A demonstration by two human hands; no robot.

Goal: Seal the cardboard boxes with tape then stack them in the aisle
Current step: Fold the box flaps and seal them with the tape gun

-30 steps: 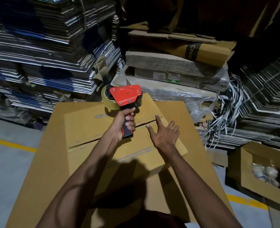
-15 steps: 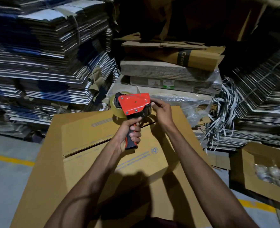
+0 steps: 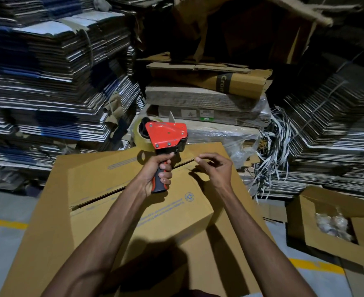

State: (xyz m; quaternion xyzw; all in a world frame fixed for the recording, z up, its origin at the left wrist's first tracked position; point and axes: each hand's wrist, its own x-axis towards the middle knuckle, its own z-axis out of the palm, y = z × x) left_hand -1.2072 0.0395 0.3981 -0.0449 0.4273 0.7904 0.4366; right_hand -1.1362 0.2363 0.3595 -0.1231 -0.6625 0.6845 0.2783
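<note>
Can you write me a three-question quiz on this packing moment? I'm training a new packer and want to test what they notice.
1. True or false: the seam of the cardboard box under the hands is already taped over.
2. Which hand grips the tape dispenser? A) left hand B) right hand C) both
3. Fill in: the open box on the floor lies to the person's ____.

Key
1. False: the seam shows as an open dark gap between the flaps, no tape visible.
2. A: the left hand wraps the handle; the right hand pinches its fingertips together beside the dispenser, apart from it.
3. Right.
</note>
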